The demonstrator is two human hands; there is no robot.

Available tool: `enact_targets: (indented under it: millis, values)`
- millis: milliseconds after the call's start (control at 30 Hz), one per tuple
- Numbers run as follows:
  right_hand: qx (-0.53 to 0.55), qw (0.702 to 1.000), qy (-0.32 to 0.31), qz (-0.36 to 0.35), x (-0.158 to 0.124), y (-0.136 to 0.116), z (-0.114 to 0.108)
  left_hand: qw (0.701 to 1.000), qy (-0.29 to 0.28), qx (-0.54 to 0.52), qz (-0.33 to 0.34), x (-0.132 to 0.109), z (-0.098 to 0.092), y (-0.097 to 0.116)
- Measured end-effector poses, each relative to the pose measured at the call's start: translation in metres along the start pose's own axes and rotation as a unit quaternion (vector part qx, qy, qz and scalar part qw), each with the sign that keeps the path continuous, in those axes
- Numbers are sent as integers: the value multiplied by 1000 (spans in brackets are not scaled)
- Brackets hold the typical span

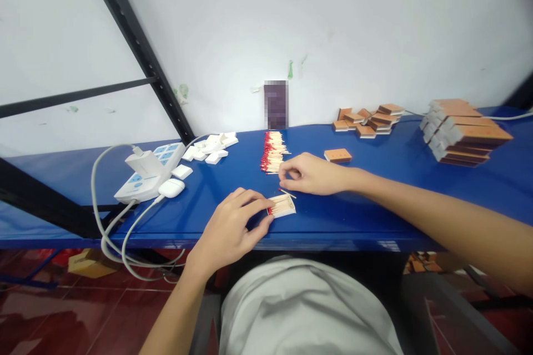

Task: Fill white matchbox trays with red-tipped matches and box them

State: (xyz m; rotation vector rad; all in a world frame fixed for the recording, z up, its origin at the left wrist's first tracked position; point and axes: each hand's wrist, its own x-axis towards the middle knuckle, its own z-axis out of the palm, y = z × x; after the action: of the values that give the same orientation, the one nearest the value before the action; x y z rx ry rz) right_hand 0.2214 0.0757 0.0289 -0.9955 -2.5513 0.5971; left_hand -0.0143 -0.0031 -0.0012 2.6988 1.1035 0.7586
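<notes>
My left hand (235, 224) pinches the left end of a small open matchbox tray (282, 205) filled with red-tipped matches, near the front edge of the blue table (375, 199). My right hand (310, 173) rests just behind the tray with its fingers curled at the near end of a loose pile of matches (272, 151). What the right fingers hold is too small to make out. One loose match (288, 193) lies between the tray and my right hand.
A single brown matchbox (337, 155) lies right of my right hand. Stacks of brown boxes (370, 119) and a taller stack (462, 130) stand at the back right. White trays (210, 147), a power strip (150, 172) with cables and a white earbud case (171, 187) sit left.
</notes>
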Motion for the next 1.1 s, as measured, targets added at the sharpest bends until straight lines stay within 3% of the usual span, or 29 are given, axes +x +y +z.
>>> enact_targets:
  millis: [200, 500, 700, 900, 967, 1100]
  values:
    - [-27, 997, -61, 27, -1, 3, -5, 1000, 13, 3, -6, 0, 1, 0]
    - [-86, 994, -61, 16, -2, 4, -6, 999, 16, 1, -32, -3, 3, -2]
    - [12, 1000, -18, -21, -5, -6, -4, 999, 29, 1, -42, -2, 4, -2]
    - [88, 993, -73, -25, -7, -22, 4, 998, 24, 3, -54, -1, 3, 0]
    - [84, 995, -55, -26, -6, -22, 6, 999, 20, 4, -43, -1, 2, 0]
    - [19, 998, 55, 0, -2, -9, -5, 1000, 4, -1, -11, -1, 0, 0]
